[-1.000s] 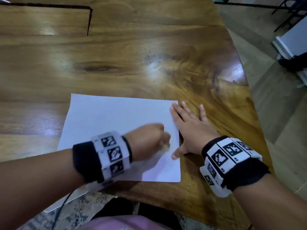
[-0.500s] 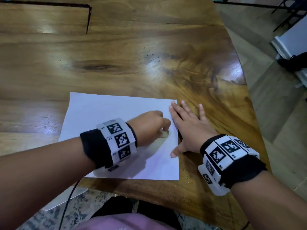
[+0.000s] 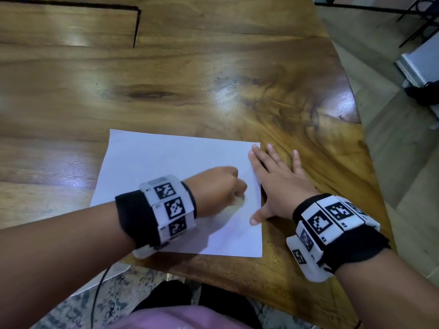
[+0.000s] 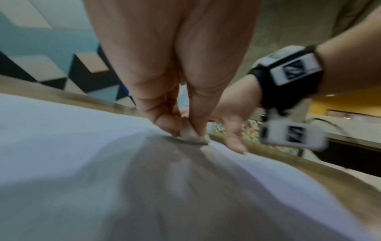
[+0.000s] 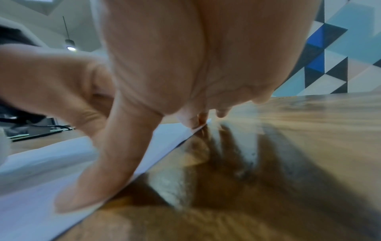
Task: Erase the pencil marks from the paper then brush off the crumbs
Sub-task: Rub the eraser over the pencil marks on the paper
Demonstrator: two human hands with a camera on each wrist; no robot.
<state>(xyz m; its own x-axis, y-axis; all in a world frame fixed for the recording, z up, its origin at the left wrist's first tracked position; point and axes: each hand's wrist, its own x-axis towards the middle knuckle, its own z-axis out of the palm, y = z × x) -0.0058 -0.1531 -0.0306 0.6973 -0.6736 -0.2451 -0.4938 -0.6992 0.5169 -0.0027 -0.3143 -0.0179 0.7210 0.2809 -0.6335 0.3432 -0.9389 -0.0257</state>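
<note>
A white sheet of paper [image 3: 166, 167] lies on the wooden table [image 3: 213, 79] near its front edge. My left hand [image 3: 221, 188] pinches a small pale eraser [image 4: 192, 134] between thumb and fingers and presses it onto the paper [image 4: 82, 163] near the right edge. In the head view the eraser [image 3: 238, 201] peeks out blurred under the fist. My right hand [image 3: 278, 184] lies flat with spread fingers across the paper's right edge, its thumb [image 5: 98, 179] and forefinger on the sheet [image 5: 31, 212]. No pencil marks or crumbs show clearly.
The table's right edge [image 3: 356, 129] curves away to the floor close beside my right hand. A dark seam [image 3: 136, 27] cuts the tabletop at the far left. A cable [image 3: 99, 288] and a white object hang below the front edge.
My left hand with the eraser moved away from me, then slid back toward me along the paper's right side. The right hand stayed pressed on the paper's edge.
</note>
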